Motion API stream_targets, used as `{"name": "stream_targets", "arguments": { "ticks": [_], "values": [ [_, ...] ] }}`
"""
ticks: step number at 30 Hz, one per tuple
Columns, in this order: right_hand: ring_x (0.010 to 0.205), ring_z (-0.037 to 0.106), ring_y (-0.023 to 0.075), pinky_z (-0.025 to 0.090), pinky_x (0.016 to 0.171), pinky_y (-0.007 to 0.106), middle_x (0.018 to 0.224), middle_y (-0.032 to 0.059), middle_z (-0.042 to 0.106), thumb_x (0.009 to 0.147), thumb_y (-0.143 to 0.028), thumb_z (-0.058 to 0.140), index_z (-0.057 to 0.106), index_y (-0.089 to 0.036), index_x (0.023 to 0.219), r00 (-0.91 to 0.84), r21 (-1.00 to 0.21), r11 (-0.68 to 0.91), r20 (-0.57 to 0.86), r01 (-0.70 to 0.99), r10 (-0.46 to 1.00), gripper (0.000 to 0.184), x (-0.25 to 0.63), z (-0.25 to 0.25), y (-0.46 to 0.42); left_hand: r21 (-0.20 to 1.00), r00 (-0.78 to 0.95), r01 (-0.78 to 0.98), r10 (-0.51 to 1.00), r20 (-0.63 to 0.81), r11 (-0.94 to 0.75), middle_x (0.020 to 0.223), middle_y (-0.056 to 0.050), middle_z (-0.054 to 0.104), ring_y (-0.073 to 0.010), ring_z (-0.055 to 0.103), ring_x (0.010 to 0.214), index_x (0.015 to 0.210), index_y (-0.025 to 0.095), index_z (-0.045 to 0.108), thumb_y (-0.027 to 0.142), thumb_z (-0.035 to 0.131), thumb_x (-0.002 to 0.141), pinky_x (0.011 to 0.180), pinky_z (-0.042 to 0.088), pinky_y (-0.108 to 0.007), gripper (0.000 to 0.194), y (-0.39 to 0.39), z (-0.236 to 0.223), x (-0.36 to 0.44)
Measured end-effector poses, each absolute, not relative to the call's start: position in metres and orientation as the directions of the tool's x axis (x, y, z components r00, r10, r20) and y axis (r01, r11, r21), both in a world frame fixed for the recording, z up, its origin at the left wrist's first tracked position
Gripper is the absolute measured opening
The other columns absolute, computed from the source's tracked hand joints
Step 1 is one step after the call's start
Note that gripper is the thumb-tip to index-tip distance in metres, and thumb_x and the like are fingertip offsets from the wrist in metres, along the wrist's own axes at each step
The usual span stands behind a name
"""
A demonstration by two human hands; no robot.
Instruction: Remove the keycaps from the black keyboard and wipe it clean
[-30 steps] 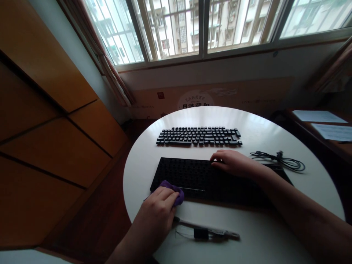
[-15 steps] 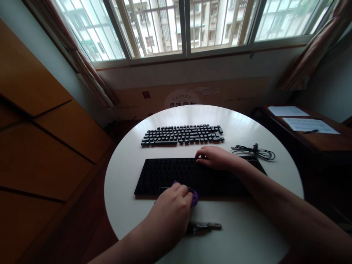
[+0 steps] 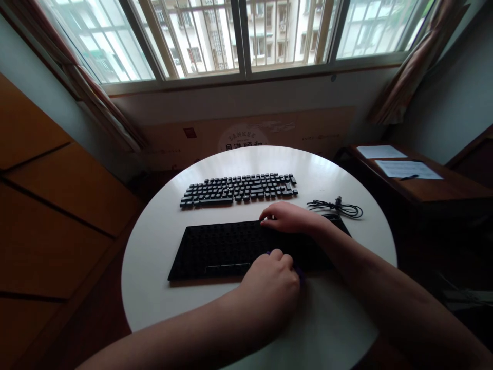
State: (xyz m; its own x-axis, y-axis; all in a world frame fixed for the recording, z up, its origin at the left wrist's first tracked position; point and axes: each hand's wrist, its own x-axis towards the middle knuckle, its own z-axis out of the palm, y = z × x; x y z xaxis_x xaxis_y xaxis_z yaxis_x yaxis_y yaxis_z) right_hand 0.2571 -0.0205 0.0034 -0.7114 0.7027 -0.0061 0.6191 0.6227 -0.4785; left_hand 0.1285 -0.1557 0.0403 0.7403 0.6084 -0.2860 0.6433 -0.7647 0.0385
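A black keyboard [image 3: 215,246] with its keycaps off lies on the white round table [image 3: 148,257]. My left hand [image 3: 273,288] is closed round a purple cloth [image 3: 300,276] at the keyboard's near edge, right of the middle. Only scraps of the cloth show past my knuckles. My right hand [image 3: 287,217] grips the keyboard's far edge, thumb on top and fingers bent over the rim. Behind the keyboard, the loose black keycaps [image 3: 239,189] are laid out in rows like a full key layout.
A coiled black cable [image 3: 339,208] rests on the table beyond my right forearm. To the right stands a brown wooden desk [image 3: 458,190] with sheets of paper [image 3: 408,169] and a pen [image 3: 409,177]. Wooden cabinets [image 3: 50,221] flank the left, and a barred window is ahead.
My left hand has slid right along the keyboard's near edge with the cloth. A metal-ended tool on the table is now hidden by that hand. My right hand keeps its hold.
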Motion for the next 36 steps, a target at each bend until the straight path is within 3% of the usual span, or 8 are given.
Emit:
{"name": "stream_targets", "arguments": {
  "ticks": [7,11,16,19,24,32,34,36],
  "values": [
    [0.104,0.068,0.0251,0.05,0.087,0.032,0.118,0.0064,0.074,0.095,-0.028,0.051,0.075,-0.022,0.113,-0.722,-0.558,0.588,-0.027,0.585,0.692,0.03,0.269,0.011,-0.017,0.054,0.787,0.597,0.571,-0.232,-0.801,0.091,-0.01,0.063,-0.0244,0.055,0.082,0.093,0.014,0.07,0.018,0.055,0.085,0.065,0.047,-0.036,0.017,-0.147,0.037,0.141],
    [0.105,0.067,0.0222,0.051,0.089,0.031,0.115,0.0059,0.074,0.097,-0.029,0.049,0.072,-0.021,0.116,-0.673,-0.628,0.562,0.081,0.538,0.735,0.031,0.277,0.018,-0.015,0.236,0.76,0.65,0.62,-0.196,-0.722,0.089,-0.006,0.065,-0.0219,0.058,0.082,0.093,0.021,0.071,0.025,0.053,0.091,0.068,0.047,-0.033,0.019,-0.139,0.061,0.122],
    [0.084,0.068,0.0174,0.055,0.075,0.029,0.091,0.0069,0.073,0.1,-0.038,0.047,0.071,-0.014,0.113,-0.507,-0.831,0.534,0.396,0.157,0.765,0.036,0.291,0.041,-0.02,0.539,0.563,0.658,0.819,0.113,-0.527,0.081,-0.004,0.067,-0.0162,0.059,0.072,0.09,0.017,0.069,0.032,0.044,0.096,0.063,0.046,-0.026,0.03,-0.108,0.105,0.071],
    [0.09,0.067,0.0176,0.056,0.078,0.031,0.097,0.0077,0.071,0.1,-0.046,0.048,0.068,-0.015,0.116,-0.539,-0.876,0.477,0.433,-0.065,0.722,0.04,0.288,0.05,-0.028,0.668,0.455,0.552,0.852,0.261,-0.499,0.075,-0.003,0.066,-0.0155,0.059,0.067,0.088,0.015,0.067,0.039,0.047,0.094,0.059,0.047,-0.024,0.031,-0.084,0.116,0.055],
    [0.099,0.066,0.0189,0.054,0.091,0.035,0.106,0.006,0.07,0.085,-0.035,0.073,0.066,-0.017,0.114,-0.653,-0.902,0.336,0.429,-0.272,0.624,0.035,0.262,0.035,-0.033,0.744,0.455,0.445,0.841,0.291,-0.498,0.064,0.0,0.062,-0.0125,0.055,0.055,0.087,0.015,0.065,0.041,0.05,0.092,0.05,0.044,-0.022,0.031,-0.058,0.11,0.065],
    [0.082,0.068,0.0194,0.058,0.067,0.03,0.093,0.0015,0.069,0.082,-0.027,0.072,0.066,-0.023,0.105,-0.35,-0.933,0.335,0.361,-0.134,0.864,0.025,0.279,0.061,-0.054,0.697,0.43,0.444,0.816,0.385,-0.563,0.079,-0.004,0.066,-0.0136,0.06,0.062,0.107,0.016,0.066,0.05,0.046,0.095,0.056,0.049,-0.023,0.041,-0.036,0.074,0.017],
    [0.076,0.068,0.019,0.056,0.056,0.027,0.088,0.0017,0.068,0.083,-0.022,0.068,0.065,-0.023,0.104,-0.257,-0.91,0.412,0.389,0.041,0.885,0.022,0.294,0.075,-0.069,0.564,0.429,0.579,0.808,0.404,-0.589,0.082,-0.005,0.068,-0.0146,0.061,0.068,0.1,0.016,0.069,0.046,0.05,0.094,0.061,0.049,-0.024,0.035,-0.029,0.063,-0.006],
    [0.069,0.067,0.0178,0.052,0.053,0.025,0.083,0.002,0.069,0.081,-0.016,0.066,0.067,-0.02,0.097,-0.195,-0.802,0.482,0.441,0.353,0.876,0.016,0.303,0.079,-0.082,0.443,0.505,0.643,0.781,0.368,-0.624,0.081,-0.005,0.07,-0.0156,0.062,0.071,0.09,0.017,0.071,0.043,0.049,0.094,0.065,0.049,-0.025,0.035,-0.023,0.055,-0.024]
  ]
}}
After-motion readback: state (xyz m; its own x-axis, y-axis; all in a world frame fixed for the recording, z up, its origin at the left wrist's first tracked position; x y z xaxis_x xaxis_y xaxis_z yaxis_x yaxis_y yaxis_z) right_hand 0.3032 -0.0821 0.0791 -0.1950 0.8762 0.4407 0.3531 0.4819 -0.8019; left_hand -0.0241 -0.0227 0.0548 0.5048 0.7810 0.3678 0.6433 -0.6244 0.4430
